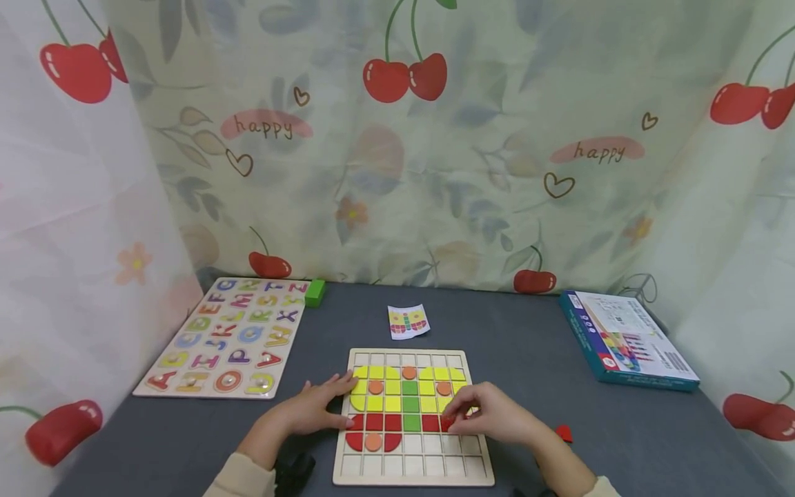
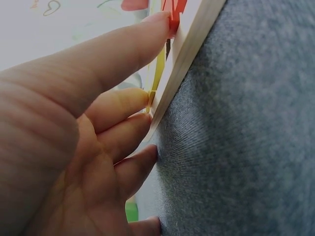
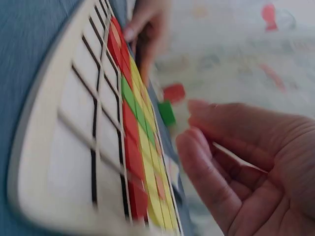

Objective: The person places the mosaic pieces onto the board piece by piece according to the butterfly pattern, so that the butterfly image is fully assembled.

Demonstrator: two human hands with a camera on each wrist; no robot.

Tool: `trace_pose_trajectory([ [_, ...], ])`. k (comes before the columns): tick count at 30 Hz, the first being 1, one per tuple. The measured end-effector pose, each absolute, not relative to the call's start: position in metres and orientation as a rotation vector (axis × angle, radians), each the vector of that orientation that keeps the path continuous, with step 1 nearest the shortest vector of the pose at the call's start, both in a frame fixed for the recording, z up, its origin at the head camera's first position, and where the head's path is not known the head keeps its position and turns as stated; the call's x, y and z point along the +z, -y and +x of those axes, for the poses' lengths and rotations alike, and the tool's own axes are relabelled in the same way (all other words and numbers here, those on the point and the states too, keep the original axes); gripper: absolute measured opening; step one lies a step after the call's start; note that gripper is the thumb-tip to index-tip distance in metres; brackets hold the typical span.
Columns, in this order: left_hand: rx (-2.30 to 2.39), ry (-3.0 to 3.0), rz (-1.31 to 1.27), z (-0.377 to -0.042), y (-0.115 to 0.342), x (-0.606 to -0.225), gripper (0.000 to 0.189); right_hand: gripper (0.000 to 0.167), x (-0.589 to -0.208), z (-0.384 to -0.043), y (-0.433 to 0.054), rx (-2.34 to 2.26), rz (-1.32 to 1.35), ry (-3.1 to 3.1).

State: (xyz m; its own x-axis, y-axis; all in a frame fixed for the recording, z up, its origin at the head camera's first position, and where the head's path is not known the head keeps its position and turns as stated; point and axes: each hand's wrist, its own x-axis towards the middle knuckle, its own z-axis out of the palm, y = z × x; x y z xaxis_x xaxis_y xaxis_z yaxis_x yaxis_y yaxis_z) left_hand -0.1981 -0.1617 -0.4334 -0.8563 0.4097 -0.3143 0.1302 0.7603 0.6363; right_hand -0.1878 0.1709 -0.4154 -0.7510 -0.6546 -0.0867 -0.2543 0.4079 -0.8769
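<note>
A wooden grid board (image 1: pixel 435 469) lies on the table, partly filled with yellow, red, green and orange pieces. My left hand (image 1: pixel 313 407) rests along its left edge, fingers spread. In the left wrist view the thumb (image 2: pixel 133 44) reaches over the rim to a red piece (image 2: pixel 175 12). My right hand (image 1: pixel 487 414) is over the right side of the board, fingers bent, beside a red square (image 1: pixel 430 422). The right wrist view shows the thumb and forefinger close together with nothing between them, and a red piece (image 3: pixel 137 199) below in a cell.
A small pattern card (image 1: pixel 408 322) lies behind the board. An alphabet puzzle (image 1: pixel 208 379) is at the left, with a green block (image 1: pixel 315 293) at its corner. A flat box (image 1: pixel 646 345) lies back right. A loose red piece (image 1: pixel 564 433) is beside the right forearm.
</note>
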Motion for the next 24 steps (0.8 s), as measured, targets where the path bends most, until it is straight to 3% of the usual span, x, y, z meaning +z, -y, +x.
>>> trace_pose_trajectory([
  [24,0.875,-2.512,0.414,-0.198,0.161,-0.434,0.076,0.044,-0.428,-0.163,-0.317,-1.431,-0.255,-2.216],
])
